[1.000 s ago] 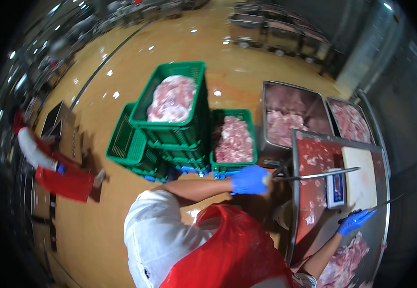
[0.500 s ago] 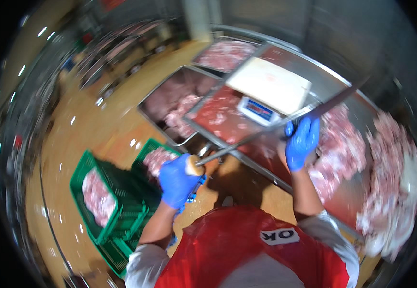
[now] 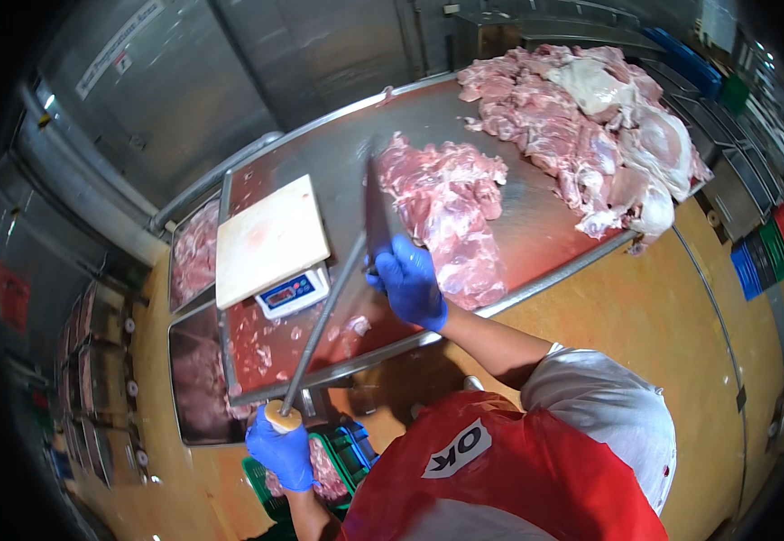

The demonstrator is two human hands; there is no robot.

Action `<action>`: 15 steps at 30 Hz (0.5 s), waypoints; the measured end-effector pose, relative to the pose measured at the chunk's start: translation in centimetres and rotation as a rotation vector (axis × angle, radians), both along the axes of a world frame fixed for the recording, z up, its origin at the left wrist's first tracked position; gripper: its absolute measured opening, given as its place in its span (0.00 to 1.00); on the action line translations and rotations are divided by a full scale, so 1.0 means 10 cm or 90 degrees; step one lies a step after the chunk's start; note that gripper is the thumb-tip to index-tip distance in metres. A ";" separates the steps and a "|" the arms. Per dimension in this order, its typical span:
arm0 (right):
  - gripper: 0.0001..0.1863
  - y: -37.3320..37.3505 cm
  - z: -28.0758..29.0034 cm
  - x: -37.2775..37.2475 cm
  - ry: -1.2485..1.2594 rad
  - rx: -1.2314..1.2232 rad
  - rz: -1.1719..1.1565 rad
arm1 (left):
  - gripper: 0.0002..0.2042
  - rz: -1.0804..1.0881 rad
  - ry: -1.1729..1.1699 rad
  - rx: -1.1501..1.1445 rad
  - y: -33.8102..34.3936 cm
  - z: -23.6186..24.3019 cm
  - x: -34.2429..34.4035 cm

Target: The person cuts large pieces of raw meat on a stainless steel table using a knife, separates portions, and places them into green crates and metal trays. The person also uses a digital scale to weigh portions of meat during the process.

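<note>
Rod point(image 3: 322, 320): one, grey, tan collar. We enter it in the left grip point(image 3: 281, 451), blue-gloved, fingers wrapped round the handle; held thus, it seems, to leave the whole shaft free as it slants over the table point(image 3: 338, 180).

Knife point(image 3: 376, 207): one, dark blade, blurred. We enter it in the right grip point(image 3: 413, 287), fingers curled firmly on the handle, blade over the table and pointing away from us, likely for safety. The shaft's far end lies just beside the blade; whether they touch, we cannot tell.

Meat piece point(image 3: 451, 198): one, spread flat on the table beside the knife.

Meat pile point(image 3: 572, 117): at the table's right end, presumably set apart to leave working room.

Scale point(image 3: 297, 293): under a white board point(image 3: 270, 239), which probably widens its bed.

Scraps point(image 3: 264, 356): on the table, near the scale.

Bins point(image 3: 189, 383): two, metal, meat inside, by the table's left end, perhaps for easy reach.

Crate point(image 3: 254, 478): green, near the left grip, holding meat.
</note>
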State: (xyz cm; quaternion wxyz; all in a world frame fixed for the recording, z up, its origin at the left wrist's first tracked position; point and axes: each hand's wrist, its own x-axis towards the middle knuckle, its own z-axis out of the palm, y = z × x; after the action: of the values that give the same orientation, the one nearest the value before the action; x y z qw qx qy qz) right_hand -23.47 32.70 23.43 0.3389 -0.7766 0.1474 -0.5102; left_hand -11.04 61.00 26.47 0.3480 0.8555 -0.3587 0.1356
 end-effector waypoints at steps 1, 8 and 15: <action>0.07 -0.03 0.02 -0.02 0.003 -0.051 -0.037 | 0.06 -0.045 -0.019 -0.006 -0.11 0.06 0.00; 0.15 0.19 -1.87 -1.11 0.460 0.081 0.209 | 0.07 -0.083 0.582 0.117 -0.22 -0.28 0.24; 0.19 0.70 -0.18 -0.56 0.379 0.282 0.214 | 0.05 -0.385 1.040 0.068 -0.75 -0.36 -0.38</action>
State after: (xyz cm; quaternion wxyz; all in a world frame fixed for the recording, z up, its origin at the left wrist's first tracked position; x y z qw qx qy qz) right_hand -29.12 39.70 21.63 0.5193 -0.8119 0.2163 -0.1561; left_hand -14.85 53.47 22.89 0.4768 0.5681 -0.2143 -0.6356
